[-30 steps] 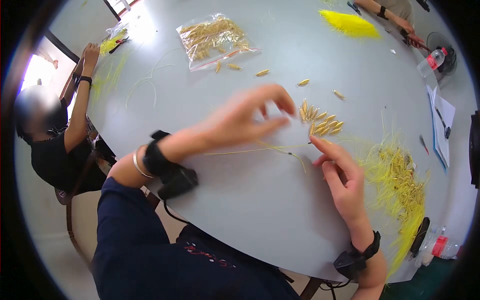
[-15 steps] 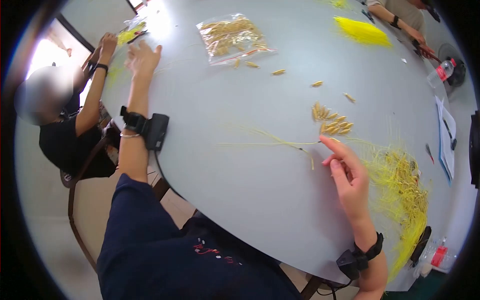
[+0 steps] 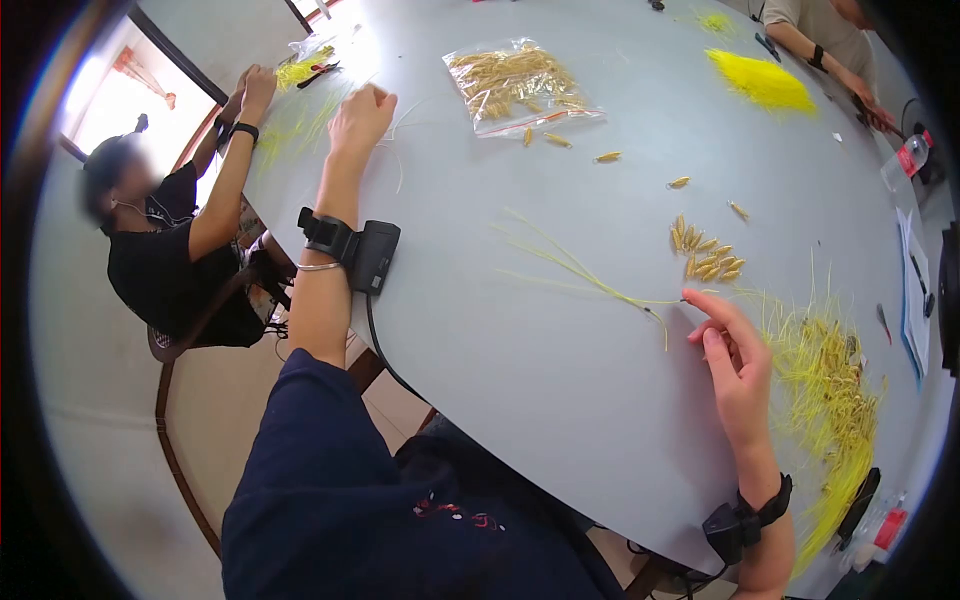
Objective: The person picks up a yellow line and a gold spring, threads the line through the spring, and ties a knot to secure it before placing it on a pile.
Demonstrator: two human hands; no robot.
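Note:
My left hand is up at the table's far left, fingers curled closed. Thin pale strands lie beside it; whether it pinches any is hidden. My right hand rests at the right with its index finger stretched out and its thumb apart. That fingertip touches the end of a bundle of thin yellow-green strands, which has a small dark knot and fans out leftward on the table. Just beyond the fingertip is a cluster of small gold, ridged, spindle-shaped pieces.
A clear zip bag of gold pieces lies at the back. A tangled yellow strand pile with gold parts is at the right, near a clipboard and bottle. Bright yellow strands lie farther off. Two people sit at the table.
My left hand's spread fingers have curled closed. The right fingertip stays at the strand end, while the strands' loose ends have shifted. The whole view has swung, moving things rightward.

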